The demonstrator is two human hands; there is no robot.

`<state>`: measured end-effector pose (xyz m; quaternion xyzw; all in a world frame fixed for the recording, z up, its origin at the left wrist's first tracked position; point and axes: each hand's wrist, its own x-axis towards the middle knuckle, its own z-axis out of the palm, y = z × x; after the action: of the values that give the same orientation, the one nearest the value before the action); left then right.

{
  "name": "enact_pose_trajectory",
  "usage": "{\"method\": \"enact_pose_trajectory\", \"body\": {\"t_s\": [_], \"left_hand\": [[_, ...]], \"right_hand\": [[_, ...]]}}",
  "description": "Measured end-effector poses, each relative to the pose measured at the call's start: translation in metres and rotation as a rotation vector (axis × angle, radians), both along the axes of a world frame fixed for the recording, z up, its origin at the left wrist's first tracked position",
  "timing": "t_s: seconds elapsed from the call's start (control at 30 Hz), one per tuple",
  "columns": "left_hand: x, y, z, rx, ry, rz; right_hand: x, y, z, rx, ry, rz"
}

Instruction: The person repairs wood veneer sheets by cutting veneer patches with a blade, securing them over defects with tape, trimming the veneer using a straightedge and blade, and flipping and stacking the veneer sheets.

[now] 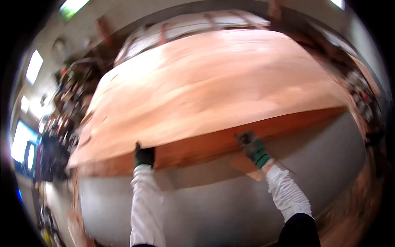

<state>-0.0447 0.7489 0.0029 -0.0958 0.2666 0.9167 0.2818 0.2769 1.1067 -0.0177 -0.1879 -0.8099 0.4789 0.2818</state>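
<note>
A large, thin, tan wood veneer sheet (214, 82) spreads across the middle of the head view, its near edge raised. My left hand (145, 156), in a dark glove, grips that edge with the thumb on top. My right hand (253, 149), in a grey and green glove, is at the gap below the raised edge; motion blur hides how its fingers are set. Just under it shows a small pointed veneer piece (247, 166); whether the hand holds it is unclear. Beneath the sheet lies a reddish-brown layer (193, 148), above a grey surface (205, 206) nearest me.
A pale stack or sheet (197, 24) with reddish posts stands beyond the veneer. Blurred clutter (68, 103) lines the left side, and more loose material (362, 94) lies at the right. Windows (24, 140) light the left wall.
</note>
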Motion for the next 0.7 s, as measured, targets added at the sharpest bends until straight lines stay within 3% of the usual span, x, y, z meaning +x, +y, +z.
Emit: {"method": "enact_pose_trajectory", "body": {"t_s": [0.03, 0.07, 0.1, 0.13, 0.23, 0.27, 0.33, 0.4, 0.47, 0.53, 0.6, 0.63, 0.7], "left_hand": [[-0.04, -0.031, -0.049, -0.031, 0.203, -0.138], [-0.012, -0.012, -0.002, -0.186, 0.083, 0.116], [-0.032, -0.026, -0.024, -0.268, 0.181, 0.09], [-0.045, -0.04, -0.034, -0.173, 0.157, 0.008], [-0.042, -0.047, -0.027, -0.297, 0.168, 0.031], [-0.053, -0.061, -0.037, -0.302, 0.382, -0.155], [-0.058, -0.063, -0.038, -0.899, 0.764, -0.127], [-0.049, -0.062, -0.016, -0.942, 0.798, -0.168], [-0.015, -0.05, 0.022, -1.534, 1.151, -0.19], [-0.063, -0.074, -0.015, -1.252, 1.057, -0.08], [-0.101, -0.084, -0.019, -0.381, 0.234, -0.121], [-0.105, -0.084, -0.014, -0.424, 0.431, -0.277], [-0.105, -0.088, -0.011, -0.489, 0.485, -0.214]], "right_hand": [[0.01, 0.002, -0.031, -0.678, 0.056, 0.094], [0.019, 0.004, -0.022, -0.823, 0.191, -0.01], [0.023, 0.007, 0.0, -0.964, 0.33, -0.102], [0.025, 0.016, 0.016, -1.1, 0.474, -0.179], [0.023, 0.056, 0.001, -1.063, 0.817, -0.227], [0.022, 0.061, 0.008, -1.024, 0.767, -0.316], [0.02, 0.072, 0.023, -0.951, 0.661, -0.491], [0.025, 0.085, 0.034, -0.915, 0.65, -0.528], [0.029, 0.088, 0.044, -0.876, 0.628, -0.488], [0.029, 0.095, 0.061, -0.921, 0.483, -0.551], [0.02, 0.101, 0.064, -0.869, 0.408, -0.608], [0.016, 0.104, 0.067, -0.844, 0.368, -0.633], [0.011, 0.11, 0.074, -0.799, 0.309, -0.638]]}}
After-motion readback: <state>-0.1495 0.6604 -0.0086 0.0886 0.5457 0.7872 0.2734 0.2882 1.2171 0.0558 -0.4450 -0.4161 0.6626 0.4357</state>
